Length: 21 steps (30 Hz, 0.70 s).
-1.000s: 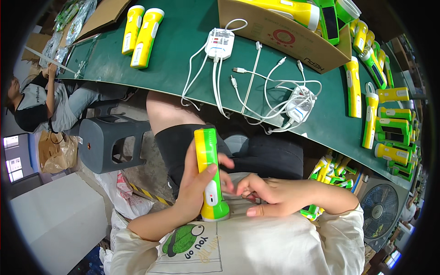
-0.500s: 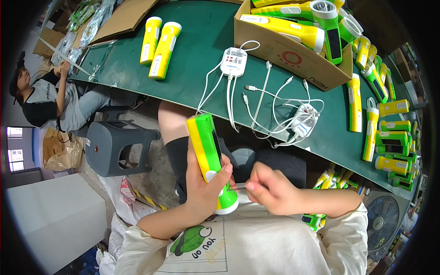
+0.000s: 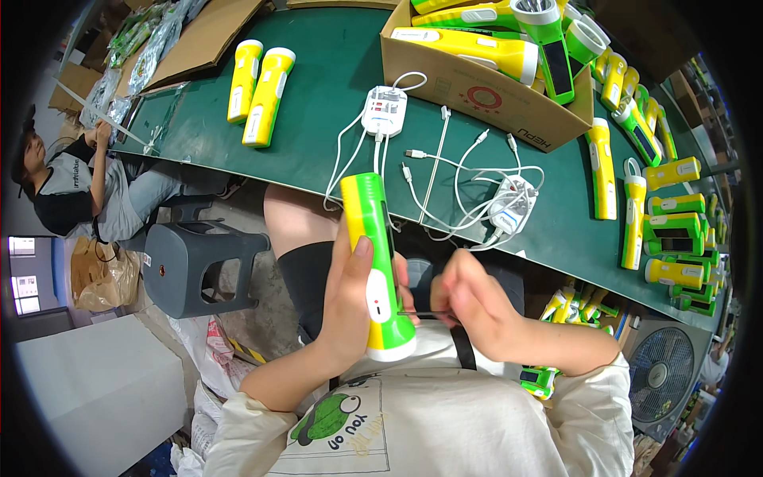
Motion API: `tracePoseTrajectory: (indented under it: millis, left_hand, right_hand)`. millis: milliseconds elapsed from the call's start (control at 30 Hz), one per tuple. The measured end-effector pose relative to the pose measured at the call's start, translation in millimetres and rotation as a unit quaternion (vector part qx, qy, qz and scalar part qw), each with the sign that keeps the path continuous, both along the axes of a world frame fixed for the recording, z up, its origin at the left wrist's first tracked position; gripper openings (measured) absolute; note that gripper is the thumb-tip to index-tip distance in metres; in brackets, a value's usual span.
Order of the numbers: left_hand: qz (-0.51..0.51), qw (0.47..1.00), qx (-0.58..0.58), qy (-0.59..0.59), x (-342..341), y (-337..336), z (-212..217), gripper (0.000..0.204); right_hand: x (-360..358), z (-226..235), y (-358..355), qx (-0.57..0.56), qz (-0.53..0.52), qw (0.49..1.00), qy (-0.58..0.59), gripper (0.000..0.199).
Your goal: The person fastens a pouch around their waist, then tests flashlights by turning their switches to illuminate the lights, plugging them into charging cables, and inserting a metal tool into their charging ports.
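My left hand [image 3: 343, 306] is wrapped round a yellow and green flashlight [image 3: 381, 262] in front of my chest. The flashlight tilts slightly, its white-rimmed end toward me, and a white side panel with a small port and a red dot faces up. Just right of it, my right hand [image 3: 486, 312] is closed in a pinch, smeared a little by motion. A thin dark strand or rod [image 3: 421, 313] runs from the flashlight's side into those fingers; which of the two it is, I cannot make out.
Beyond my hands stands a green table [image 3: 318, 79] with two flashlights [image 3: 266, 99], white power strips [image 3: 385, 111] and tangled white cables. An open carton [image 3: 485, 91] holds several flashlights; more lie at right. A grey stool [image 3: 199, 266], a fan [image 3: 658, 374] and a seated person [image 3: 87, 179] are nearby.
The flashlight has turned more upright, so its side panel with the port now shows. My right hand has risen slightly, staying close to the flashlight. The view has shifted a little.
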<state>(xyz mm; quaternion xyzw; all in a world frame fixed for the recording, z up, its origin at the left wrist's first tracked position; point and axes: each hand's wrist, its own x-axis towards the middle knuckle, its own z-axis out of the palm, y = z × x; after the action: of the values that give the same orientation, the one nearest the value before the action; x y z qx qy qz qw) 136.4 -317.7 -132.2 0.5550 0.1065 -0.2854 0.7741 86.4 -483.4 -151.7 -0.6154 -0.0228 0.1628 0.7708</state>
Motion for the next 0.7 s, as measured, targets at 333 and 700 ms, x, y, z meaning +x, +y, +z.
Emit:
tracePoseTrajectory:
  millis: [333, 700]
  left_hand:
    - [-0.01, 0.995, -0.098, -0.008, -13, -15, 19, 0.063]
    - [0.004, 0.969, -0.012, -0.248, -14, -15, 6, 0.077]
  right_hand:
    - [18, -2, -13, -0.27, -0.176, 0.741, -0.589, 0.035]
    - [8, -6, 17, -0.151, -0.315, 0.88, -0.321, 0.045]
